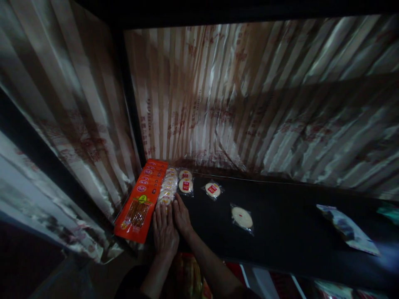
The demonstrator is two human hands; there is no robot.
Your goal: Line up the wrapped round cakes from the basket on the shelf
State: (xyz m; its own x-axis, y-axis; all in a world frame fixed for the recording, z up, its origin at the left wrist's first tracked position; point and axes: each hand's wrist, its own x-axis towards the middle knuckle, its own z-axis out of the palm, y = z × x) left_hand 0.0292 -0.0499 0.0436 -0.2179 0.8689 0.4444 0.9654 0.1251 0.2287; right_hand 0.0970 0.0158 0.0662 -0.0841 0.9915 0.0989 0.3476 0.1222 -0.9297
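My left hand (164,232) lies flat, fingers stretched out, over the near end of a row of round white snacks in clear wrappers (168,185). Beside it my right hand (181,214) rests on edge against the right side of that row, its fingers extended and partly turned away. Left of the row is an overlapping line of orange snack packets (140,209); the front one has a window showing brown sticks. To the right, two round wrapped snacks with red labels (186,185) overlap at the back. Another labelled round snack (213,189) lies apart from them.
A plain-faced round wrapped snack (242,217) lies mid-shelf on the black shelf (280,232). Farther right are a white and blue packet (349,230) and a green packet (389,212). A dark post (129,91) and printed sheeting (199,95) border the shelf. Packages sit below its front edge.
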